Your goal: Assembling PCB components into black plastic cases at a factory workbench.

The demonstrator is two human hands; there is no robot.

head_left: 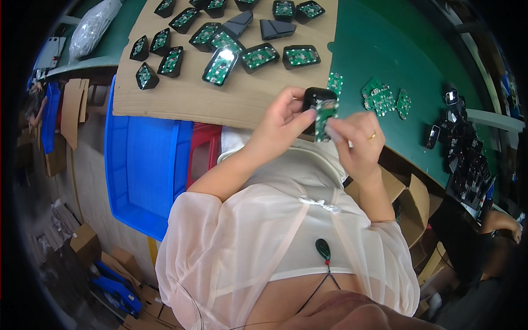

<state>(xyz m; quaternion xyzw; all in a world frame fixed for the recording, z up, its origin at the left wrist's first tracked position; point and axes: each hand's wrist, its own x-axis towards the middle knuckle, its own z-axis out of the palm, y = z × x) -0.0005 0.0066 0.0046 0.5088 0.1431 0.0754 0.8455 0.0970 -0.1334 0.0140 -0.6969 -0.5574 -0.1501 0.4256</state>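
Over the table's near edge, my left hand (pixel 286 118) is closed round a black plastic housing (pixel 317 94). Its thumb lies along the near side of the housing. My right hand (pixel 357 137), with a ring on one finger, pinches a green circuit board (pixel 325 118) by its near end. The board overlaps the housing's open face, slightly tilted; whether it touches inside I cannot tell. Just beyond my hands lies another green circuit board (pixel 335 82). Several black housings with boards in them, such as one housing (pixel 301 56), rest on the cardboard sheet (pixel 181 102).
A pile of loose circuit boards (pixel 379 98) lies on the green table (pixel 379 38) to the right. Farther right is a heap of black housings (pixel 467 159). A blue bin (pixel 146 170) stands below the table at left. Another person's arm (pixel 500 221) shows at lower right.
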